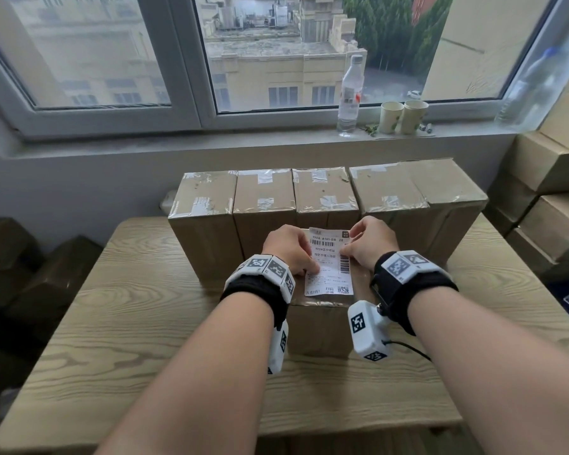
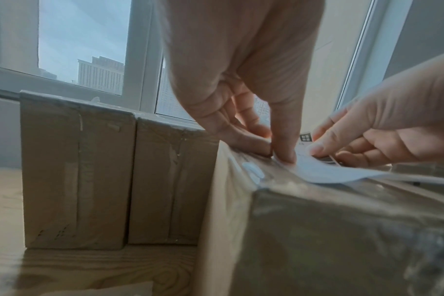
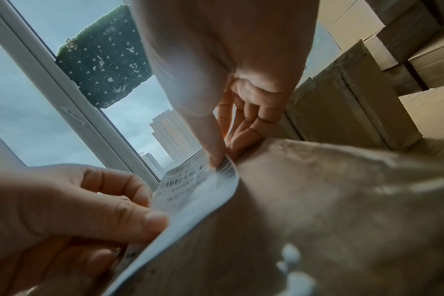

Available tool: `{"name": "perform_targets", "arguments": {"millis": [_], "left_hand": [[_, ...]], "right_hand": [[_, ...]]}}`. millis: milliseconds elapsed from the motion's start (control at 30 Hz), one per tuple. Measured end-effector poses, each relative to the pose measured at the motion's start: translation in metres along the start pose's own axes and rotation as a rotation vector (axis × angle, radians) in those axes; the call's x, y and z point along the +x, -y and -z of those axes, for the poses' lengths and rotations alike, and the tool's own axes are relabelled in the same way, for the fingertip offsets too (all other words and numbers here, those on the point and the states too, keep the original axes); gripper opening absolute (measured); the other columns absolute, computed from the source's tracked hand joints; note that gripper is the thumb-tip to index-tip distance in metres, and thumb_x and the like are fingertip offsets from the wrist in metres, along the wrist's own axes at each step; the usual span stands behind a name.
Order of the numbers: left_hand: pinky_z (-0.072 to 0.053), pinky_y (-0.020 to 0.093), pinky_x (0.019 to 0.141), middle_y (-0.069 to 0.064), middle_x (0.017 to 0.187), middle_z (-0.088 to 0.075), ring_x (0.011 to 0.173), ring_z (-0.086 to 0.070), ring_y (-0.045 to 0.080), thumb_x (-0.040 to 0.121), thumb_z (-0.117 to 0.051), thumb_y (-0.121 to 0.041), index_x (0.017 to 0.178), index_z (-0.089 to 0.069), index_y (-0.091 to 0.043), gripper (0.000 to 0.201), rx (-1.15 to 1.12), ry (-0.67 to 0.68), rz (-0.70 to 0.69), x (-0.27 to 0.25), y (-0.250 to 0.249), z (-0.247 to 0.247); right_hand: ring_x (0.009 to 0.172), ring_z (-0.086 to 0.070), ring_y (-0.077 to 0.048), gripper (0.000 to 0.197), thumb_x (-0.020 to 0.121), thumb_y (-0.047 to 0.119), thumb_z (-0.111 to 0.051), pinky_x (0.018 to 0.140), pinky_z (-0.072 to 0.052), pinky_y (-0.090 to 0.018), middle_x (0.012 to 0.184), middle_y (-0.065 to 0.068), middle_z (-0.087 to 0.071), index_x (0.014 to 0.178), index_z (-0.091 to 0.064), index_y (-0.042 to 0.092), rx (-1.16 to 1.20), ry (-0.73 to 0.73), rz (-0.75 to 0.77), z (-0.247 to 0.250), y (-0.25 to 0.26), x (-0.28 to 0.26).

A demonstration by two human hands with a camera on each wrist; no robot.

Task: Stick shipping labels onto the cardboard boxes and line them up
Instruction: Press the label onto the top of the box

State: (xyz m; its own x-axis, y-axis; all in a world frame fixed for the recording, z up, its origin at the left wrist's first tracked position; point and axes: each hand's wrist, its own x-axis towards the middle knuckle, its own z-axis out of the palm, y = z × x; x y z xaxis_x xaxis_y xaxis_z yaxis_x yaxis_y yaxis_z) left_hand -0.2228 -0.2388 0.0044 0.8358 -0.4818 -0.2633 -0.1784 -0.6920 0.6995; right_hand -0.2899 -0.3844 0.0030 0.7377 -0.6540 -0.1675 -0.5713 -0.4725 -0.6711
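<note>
A white shipping label [image 1: 328, 262] lies across the top of the near cardboard box [image 1: 321, 326], which stands on the wooden table [image 1: 119, 326]; the left hand [image 1: 289, 247] pinches the label's left edge with curled fingers, and the right hand [image 1: 370, 243] pinches its right edge the same way, thumb on the printed face. Behind the near box, and touching it, a row of four taped boxes [image 1: 263, 205] stands side by side; beyond that row, a clear bottle [image 1: 350, 93] and two paper cups [image 1: 403, 117] sit on the windowsill.
</note>
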Motion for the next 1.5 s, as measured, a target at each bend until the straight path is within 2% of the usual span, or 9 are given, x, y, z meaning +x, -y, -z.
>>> {"name": "perform_targets", "arguments": {"millis": [167,400,600,767,900,1067,1233,1400,1500], "left_hand": [[-0.053,0.027,0.064,-0.008,0.072,-0.068,0.072,-0.066,0.012,0.059,-0.089,-0.032,0.067,-0.059,-0.021,0.033,0.173,0.051,0.025,0.003,-0.002,0.007],[-0.054,0.032,0.070,-0.002,0.082,-0.070,0.076,-0.064,0.014,0.059,-0.088,-0.042,0.070,-0.056,-0.020,0.040,0.209,0.066,0.049,0.014,-0.001,0.011],[-0.047,0.029,0.085,0.003,0.124,-0.055,0.107,-0.057,0.019,0.068,-0.083,-0.038,0.117,-0.056,-0.019,0.060,0.215,-0.082,-0.016,0.035,-0.016,0.010],[-0.053,0.031,0.082,0.001,0.108,-0.066,0.096,-0.063,0.017,0.074,-0.077,-0.046,0.111,-0.064,-0.016,0.049,0.291,-0.017,0.032,0.046,-0.023,0.002],[-0.051,0.028,0.068,-0.003,0.094,-0.069,0.084,-0.065,0.015,0.074,-0.076,-0.048,0.101,-0.069,-0.016,0.043,0.258,-0.007,0.068,0.052,-0.022,0.001],[-0.046,0.024,0.069,-0.003,0.097,-0.071,0.081,-0.061,0.011,0.079,-0.076,-0.036,0.095,-0.074,-0.021,0.022,0.108,-0.023,0.098,0.059,-0.011,0.005],[-0.051,0.025,0.075,-0.002,0.102,-0.071,0.083,-0.060,0.009,0.085,-0.072,-0.028,0.096,-0.076,-0.022,0.013,0.006,-0.008,0.120,0.064,-0.004,0.006],[-0.047,0.029,0.092,0.002,0.127,-0.062,0.114,-0.059,0.020,0.082,-0.074,-0.030,0.124,-0.062,-0.017,0.046,0.056,-0.032,0.138,0.061,-0.004,0.009],[-0.047,0.032,0.094,0.005,0.129,-0.060,0.116,-0.057,0.023,0.079,-0.077,-0.031,0.128,-0.057,-0.012,0.057,0.093,-0.038,0.172,0.053,-0.004,0.014]], "right_hand": [[0.089,-0.059,-0.017,0.037,0.067,0.020,-0.086,0.073,-0.046,-0.026,0.101,-0.002,-0.066,0.089,-0.057,0.018,-0.089,-0.003,0.011,-0.004,0.004,-0.001],[0.117,-0.046,-0.025,0.063,0.066,0.044,-0.082,0.094,-0.042,-0.038,0.122,-0.007,-0.051,0.113,-0.051,0.018,-0.232,-0.131,0.029,0.004,0.001,0.002],[0.123,-0.049,-0.027,0.072,0.072,0.048,-0.077,0.100,-0.043,-0.041,0.133,-0.010,-0.051,0.129,-0.048,0.014,-0.153,0.010,-0.081,0.010,-0.005,0.017],[0.090,-0.056,-0.021,0.055,0.078,0.050,-0.071,0.075,-0.045,-0.031,0.107,-0.005,-0.063,0.115,-0.058,0.012,-0.192,0.134,-0.071,0.003,0.000,0.025],[0.086,-0.058,-0.021,0.053,0.080,0.052,-0.069,0.068,-0.043,-0.029,0.106,-0.006,-0.065,0.112,-0.060,0.010,-0.217,0.159,-0.081,0.001,0.003,0.030],[0.080,-0.057,-0.017,0.040,0.080,0.050,-0.070,0.070,-0.046,-0.030,0.092,-0.001,-0.062,0.097,-0.058,0.016,-0.171,0.181,-0.097,0.000,0.001,0.034],[0.086,-0.059,-0.018,0.035,0.081,0.047,-0.070,0.073,-0.046,-0.030,0.100,-0.001,-0.066,0.100,-0.062,0.019,-0.113,0.171,-0.108,0.002,-0.003,0.038],[0.095,-0.061,-0.024,0.038,0.086,0.045,-0.064,0.084,-0.053,-0.037,0.105,-0.006,-0.064,0.105,-0.059,0.012,-0.116,0.156,-0.122,0.008,0.000,0.034],[0.097,-0.063,-0.026,0.048,0.085,0.048,-0.063,0.087,-0.055,-0.043,0.107,-0.009,-0.065,0.107,-0.060,0.005,-0.117,0.178,-0.130,0.015,0.001,0.025]]}}
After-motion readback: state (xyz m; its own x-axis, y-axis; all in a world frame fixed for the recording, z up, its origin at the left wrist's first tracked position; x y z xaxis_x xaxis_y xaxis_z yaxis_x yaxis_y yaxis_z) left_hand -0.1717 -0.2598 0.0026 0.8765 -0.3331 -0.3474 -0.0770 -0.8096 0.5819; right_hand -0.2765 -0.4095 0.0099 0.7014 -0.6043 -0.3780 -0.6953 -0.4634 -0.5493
